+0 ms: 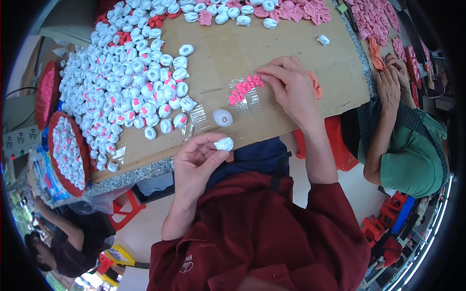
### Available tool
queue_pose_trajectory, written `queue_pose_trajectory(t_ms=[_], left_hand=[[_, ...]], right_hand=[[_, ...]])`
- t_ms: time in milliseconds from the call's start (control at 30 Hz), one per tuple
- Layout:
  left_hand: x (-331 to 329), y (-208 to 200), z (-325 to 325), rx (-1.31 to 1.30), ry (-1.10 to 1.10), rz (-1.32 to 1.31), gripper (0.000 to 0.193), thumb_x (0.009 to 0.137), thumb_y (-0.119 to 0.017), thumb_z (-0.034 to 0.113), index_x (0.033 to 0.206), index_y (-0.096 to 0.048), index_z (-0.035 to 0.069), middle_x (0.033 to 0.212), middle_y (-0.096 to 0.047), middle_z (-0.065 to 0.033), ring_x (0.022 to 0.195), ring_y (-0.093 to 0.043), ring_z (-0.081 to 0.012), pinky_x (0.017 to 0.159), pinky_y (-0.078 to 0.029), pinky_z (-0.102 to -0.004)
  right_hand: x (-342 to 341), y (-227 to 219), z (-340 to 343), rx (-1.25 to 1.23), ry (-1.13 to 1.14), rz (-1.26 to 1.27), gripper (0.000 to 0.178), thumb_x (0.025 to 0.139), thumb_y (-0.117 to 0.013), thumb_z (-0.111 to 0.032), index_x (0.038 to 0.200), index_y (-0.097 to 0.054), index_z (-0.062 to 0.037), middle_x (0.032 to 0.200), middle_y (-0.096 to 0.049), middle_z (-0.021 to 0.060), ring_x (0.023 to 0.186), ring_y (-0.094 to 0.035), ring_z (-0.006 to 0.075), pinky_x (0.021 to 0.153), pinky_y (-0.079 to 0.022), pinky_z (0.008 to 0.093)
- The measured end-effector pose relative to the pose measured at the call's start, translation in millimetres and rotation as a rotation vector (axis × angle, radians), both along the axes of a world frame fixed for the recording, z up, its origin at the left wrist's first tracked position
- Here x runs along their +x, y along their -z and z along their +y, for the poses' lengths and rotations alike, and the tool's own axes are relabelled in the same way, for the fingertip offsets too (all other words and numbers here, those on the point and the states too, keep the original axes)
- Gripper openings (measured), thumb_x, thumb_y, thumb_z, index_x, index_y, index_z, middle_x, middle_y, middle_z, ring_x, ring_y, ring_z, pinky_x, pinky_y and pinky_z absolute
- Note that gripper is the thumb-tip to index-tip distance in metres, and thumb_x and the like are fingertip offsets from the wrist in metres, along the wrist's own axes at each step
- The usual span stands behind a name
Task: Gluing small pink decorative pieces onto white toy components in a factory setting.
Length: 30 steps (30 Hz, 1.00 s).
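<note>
My left hand (196, 162) is closed around a small rounded white piece (224, 144), held near the front edge of the cardboard. Over the cardboard, my right hand (291, 82) has its thumb and forefinger pinched at the far right end of a row of tiny bright pink pieces (239, 93). Whatever lies between those fingertips is too small to make out. The pink pieces rest on strips of clear tape. Between the two hands stands a small translucent white bottle (223, 117) with a metal tip.
A large heap of white pieces (131, 72), several with pink bows, covers the table's left side. Red trays (86, 169) stand at far left. Pink cat-shaped pieces (310, 12) lie at the back. A single white piece (323, 40) lies apart. A co-worker's hands (391, 82) are at right.
</note>
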<state>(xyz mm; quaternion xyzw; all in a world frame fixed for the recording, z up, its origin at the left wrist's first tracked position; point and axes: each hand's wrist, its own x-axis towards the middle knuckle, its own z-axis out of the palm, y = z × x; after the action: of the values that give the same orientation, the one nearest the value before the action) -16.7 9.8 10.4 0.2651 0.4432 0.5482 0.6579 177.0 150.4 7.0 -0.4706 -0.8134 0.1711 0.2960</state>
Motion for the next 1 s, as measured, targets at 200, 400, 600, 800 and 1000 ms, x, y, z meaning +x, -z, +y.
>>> queue_pose_trajectory(t_ms=[200, 400, 600, 800, 1000], left_hand=[[7.5, 5.9, 1.9, 0.021, -0.046, -0.027, 0.030, 0.076, -0.060, -0.009, 0.105, -0.052, -0.004, 0.091, -0.061, -0.0110, 0.079, -0.060, -0.0133, 0.067, -0.049, -0.0223], [15.7, 8.3, -0.7, 0.121, -0.085, 0.105, 0.033, 0.073, -0.061, -0.012, 0.104, -0.052, -0.005, 0.095, -0.060, -0.0117, 0.086, -0.060, -0.0154, 0.070, -0.051, -0.0227], [22.9, 9.9, -2.6, 0.260, -0.123, 0.307, 0.025, 0.070, -0.064, -0.012, 0.094, -0.057, -0.007, 0.097, -0.057, -0.0124, 0.087, -0.060, -0.0173, 0.077, -0.052, -0.0256], [16.0, 12.5, -4.5, 0.208, -0.078, 0.254, 0.024, 0.069, -0.065, -0.011, 0.091, -0.062, -0.004, 0.097, -0.058, -0.0127, 0.086, -0.060, -0.0170, 0.074, -0.052, -0.0254], [6.2, 13.5, -3.7, 0.311, 0.059, 0.422, 0.022, 0.071, -0.064, -0.011, 0.092, -0.062, -0.004, 0.099, -0.058, -0.0153, 0.087, -0.060, -0.0188, 0.076, -0.051, -0.0268]], right_hand=[[3.5, -21.5, -24.1, -0.086, 0.025, 0.202, 0.013, 0.073, -0.060, 0.000, 0.085, -0.064, -0.0017, 0.082, -0.061, 0.0071, 0.074, -0.057, 0.0199, 0.065, -0.044, 0.0273], [-18.2, -32.0, -84.9, -0.186, -0.050, 0.339, 0.016, 0.070, -0.063, 0.005, 0.084, -0.063, 0.0004, 0.076, -0.062, 0.0095, 0.069, -0.058, 0.0197, 0.060, -0.046, 0.0268], [-24.1, -23.5, -94.6, -0.074, -0.111, 0.297, 0.018, 0.067, -0.065, 0.006, 0.084, -0.063, 0.0006, 0.074, -0.062, 0.0093, 0.069, -0.058, 0.0206, 0.058, -0.046, 0.0279], [-22.0, -25.9, -95.0, -0.319, -0.079, 0.357, 0.014, 0.068, -0.067, 0.002, 0.082, -0.065, -0.0014, 0.073, -0.063, 0.0068, 0.067, -0.056, 0.0173, 0.058, -0.044, 0.0263], [-16.9, -15.8, -88.5, -0.458, -0.164, 0.443, 0.009, 0.067, -0.069, -0.002, 0.075, -0.065, -0.0014, 0.070, -0.063, 0.0047, 0.066, -0.055, 0.0139, 0.058, -0.043, 0.0242]])
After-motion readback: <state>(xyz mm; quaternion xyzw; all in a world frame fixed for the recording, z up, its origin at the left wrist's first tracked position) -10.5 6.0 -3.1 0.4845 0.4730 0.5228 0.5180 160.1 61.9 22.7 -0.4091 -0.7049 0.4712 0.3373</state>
